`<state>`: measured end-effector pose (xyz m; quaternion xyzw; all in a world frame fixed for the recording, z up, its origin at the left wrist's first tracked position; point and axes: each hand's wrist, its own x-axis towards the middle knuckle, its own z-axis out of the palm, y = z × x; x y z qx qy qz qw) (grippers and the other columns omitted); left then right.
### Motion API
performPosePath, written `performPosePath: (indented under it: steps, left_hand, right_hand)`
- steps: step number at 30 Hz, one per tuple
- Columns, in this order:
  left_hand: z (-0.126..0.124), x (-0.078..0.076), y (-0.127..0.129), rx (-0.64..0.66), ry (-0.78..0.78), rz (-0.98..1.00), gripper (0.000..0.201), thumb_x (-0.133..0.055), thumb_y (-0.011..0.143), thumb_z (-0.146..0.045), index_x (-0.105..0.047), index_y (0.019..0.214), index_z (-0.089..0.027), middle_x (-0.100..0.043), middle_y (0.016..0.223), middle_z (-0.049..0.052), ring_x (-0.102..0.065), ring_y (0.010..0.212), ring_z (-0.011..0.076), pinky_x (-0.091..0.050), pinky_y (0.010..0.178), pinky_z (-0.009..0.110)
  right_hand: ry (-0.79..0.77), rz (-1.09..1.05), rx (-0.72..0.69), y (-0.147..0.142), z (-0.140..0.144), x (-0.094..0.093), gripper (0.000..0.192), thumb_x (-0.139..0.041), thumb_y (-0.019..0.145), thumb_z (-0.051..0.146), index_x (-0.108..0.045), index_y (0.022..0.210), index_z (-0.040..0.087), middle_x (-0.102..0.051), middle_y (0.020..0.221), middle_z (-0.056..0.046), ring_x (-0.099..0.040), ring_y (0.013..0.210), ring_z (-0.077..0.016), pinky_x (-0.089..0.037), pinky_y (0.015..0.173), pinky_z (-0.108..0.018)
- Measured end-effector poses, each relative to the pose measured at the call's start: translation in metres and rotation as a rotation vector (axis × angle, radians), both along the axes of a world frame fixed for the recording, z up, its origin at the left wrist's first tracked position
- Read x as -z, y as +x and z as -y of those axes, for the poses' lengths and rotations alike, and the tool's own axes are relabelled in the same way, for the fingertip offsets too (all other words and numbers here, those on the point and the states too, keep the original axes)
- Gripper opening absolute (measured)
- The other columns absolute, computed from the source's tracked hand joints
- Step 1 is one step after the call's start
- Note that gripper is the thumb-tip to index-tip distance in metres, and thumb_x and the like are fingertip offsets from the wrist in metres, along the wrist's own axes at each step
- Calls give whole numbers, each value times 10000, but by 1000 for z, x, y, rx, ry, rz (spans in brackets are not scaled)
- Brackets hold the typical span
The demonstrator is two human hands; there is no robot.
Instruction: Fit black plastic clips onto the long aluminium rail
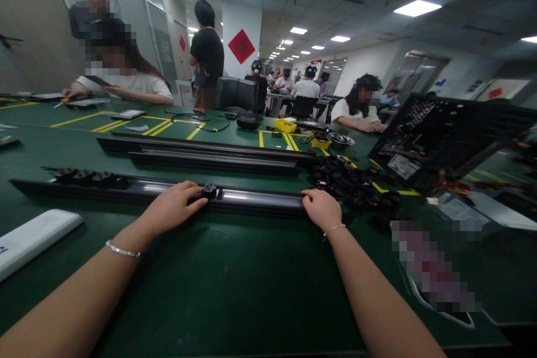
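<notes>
The long black rail [251, 201] lies flat along the green table [235, 291], left hand [174, 207] pinching a small black clip [209, 190] on it, right hand [322, 208] clenched over its end (judged stiff, light, smooth-faced; best gripped across its edges).

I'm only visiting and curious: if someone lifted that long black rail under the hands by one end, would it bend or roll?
The long black rail probably stays stiff: it lies dead straight. It looks flat-sided, so it would likely slide, not roll. Given its length, the far end might swing. The left hand and right hand rest on it.
</notes>
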<state>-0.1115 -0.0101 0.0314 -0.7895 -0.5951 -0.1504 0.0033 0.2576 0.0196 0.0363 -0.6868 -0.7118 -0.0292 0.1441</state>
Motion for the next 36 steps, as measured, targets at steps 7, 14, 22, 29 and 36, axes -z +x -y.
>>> performPosePath:
  steps: [7, 14, 22, 29, 36]
  left_hand:
    - [1, 1, 13, 50, -19, -34, 565, -335, 840, -556, -539, 1214, -183, -610, 1177, 81, -549, 1070, 234, -400, 953, 377]
    - [1, 3, 20, 59, -16, -27, 555, -360, 828, -547, -532, 1219, -194, -620, 1169, 82, -561, 1057, 244, -397, 942, 396]
    - [5, 5, 34, 68, -20, -83, 592, -365, 827, -545, -475, 1269, -167, -594, 1207, 108, -542, 1095, 252, -369, 960, 399]
    - [6, 7, 36, 75, -9, -136, 588, -363, 836, -535, -440, 1296, -177, -605, 1186, 110, -549, 1082, 253, -363, 945, 401]
    - [7, 12, 46, 105, 43, -156, 574, -401, 825, -516, -421, 1307, -207, -623, 1134, 103, -558, 1038, 258, -356, 913, 407]
  right_hand:
    - [23, 2, -7, 1, -1, 2, 373, -366, 811, 253, -686, 1002, 251, -656, 1076, 2, -566, 988, -186, -426, 841, -288]
    - [8, -9, 0, 1, -1, 2, 371, -371, 808, 254, -683, 1009, 251, -652, 1084, 1, -566, 986, -184, -427, 833, -281]
    - [1, -2, 4, 1, -2, 1, 367, -378, 806, 249, -684, 1008, 255, -652, 1086, 1, -564, 990, -180, -424, 838, -277]
    - [0, 5, -4, 0, -2, 2, 369, -366, 813, 249, -684, 1000, 241, -654, 1080, -6, -566, 987, -183, -424, 835, -284]
    - [48, 41, -68, -3, -2, 0, 347, -384, 814, 203, -673, 1004, 182, -653, 1070, -40, -558, 997, -186, -398, 896, -288]
